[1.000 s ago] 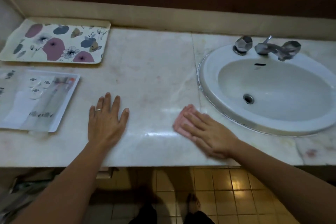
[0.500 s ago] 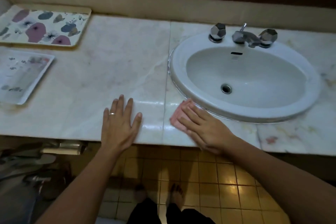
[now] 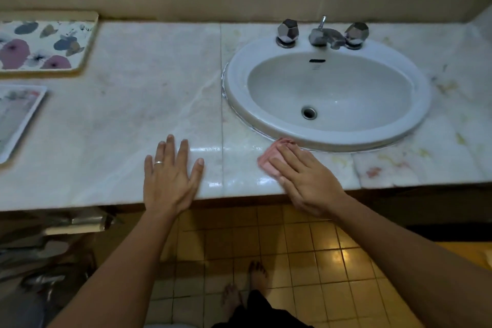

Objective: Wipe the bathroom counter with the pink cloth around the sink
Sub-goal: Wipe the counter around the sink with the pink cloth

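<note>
The pink cloth (image 3: 270, 155) lies folded on the pale marble counter (image 3: 149, 104), touching the front-left rim of the white oval sink (image 3: 239, 80). My right hand (image 3: 306, 181) presses flat on the cloth, covering most of it; only its far and left edges show. My left hand (image 3: 170, 178), with a ring on one finger, rests palm down with fingers spread on the counter near the front edge, left of the cloth, holding nothing.
A chrome faucet (image 3: 323, 36) with two faceted knobs stands behind the sink. A floral tray (image 3: 80, 42) sits at the back left, and a white tray (image 3: 24, 125) lies at the left edge. Yellow floor tiles (image 3: 332, 261) and bare feet show below the counter.
My right hand has slid the cloth rightward along the sink's front rim. My left hand has shifted right along the front edge. The view has panned right.
</note>
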Motion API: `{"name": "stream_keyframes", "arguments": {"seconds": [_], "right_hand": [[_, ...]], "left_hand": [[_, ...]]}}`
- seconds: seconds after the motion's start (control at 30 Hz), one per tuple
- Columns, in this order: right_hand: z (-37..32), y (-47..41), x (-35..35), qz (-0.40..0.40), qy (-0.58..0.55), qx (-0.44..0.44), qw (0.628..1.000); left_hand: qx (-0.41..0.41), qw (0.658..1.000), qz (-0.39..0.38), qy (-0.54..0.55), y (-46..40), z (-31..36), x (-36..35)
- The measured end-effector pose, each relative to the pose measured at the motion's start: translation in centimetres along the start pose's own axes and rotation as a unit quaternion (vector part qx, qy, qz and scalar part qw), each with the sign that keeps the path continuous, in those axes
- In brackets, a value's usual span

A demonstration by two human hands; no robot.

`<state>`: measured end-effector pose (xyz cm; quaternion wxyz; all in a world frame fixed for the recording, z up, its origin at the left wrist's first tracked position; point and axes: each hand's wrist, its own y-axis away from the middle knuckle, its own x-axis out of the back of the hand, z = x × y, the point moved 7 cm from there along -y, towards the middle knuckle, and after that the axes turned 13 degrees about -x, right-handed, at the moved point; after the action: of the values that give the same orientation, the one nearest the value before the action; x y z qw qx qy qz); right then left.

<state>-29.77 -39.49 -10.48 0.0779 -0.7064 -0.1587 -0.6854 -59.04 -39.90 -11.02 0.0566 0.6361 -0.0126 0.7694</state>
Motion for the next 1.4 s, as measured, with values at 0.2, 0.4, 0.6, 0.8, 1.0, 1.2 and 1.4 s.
{"name": "stream_keyframes", "arguments": {"seconds": [0.2,0.4,0.6,0.8,1.0,1.2,1.4], "right_hand": [[-8.2,-0.2,-1.1,0.009,-0.015,0.057,0.998],[1.0,2.2,-0.7,-0.017,0.029,0.003,0.999],[-9.0,-1.7,-0.7,0.016,-0.032,0.016,0.999],[3.6,5.6,-0.9,0.013,-0.007,-0.029,0.999],[-0.3,2.3,-0.4,0.071,-0.084,-0.05,0.993],[2.7,5.0,-1.4,0.059,-0.064,0.026,0.996],[9.5,6.1,0.0,0.08,-0.106,-0.136,0.982]], "left_hand": [[-0.01,1.0,0.002,-0.006,0.1,0.1,-0.1],[-0.01,1.0,0.002,0.0,0.1,0.1,-0.2],[-0.01,0.998,0.042,0.039,0.2,1.6,0.4],[-0.068,0.991,0.031,0.108,0.3,8.7,-0.8],[-0.087,0.996,0.004,0.018,0.1,10.2,-2.4],[-0.07,0.997,0.017,0.01,0.0,10.7,-2.2],[-0.052,0.998,0.011,0.014,0.5,13.8,-2.8]]}}
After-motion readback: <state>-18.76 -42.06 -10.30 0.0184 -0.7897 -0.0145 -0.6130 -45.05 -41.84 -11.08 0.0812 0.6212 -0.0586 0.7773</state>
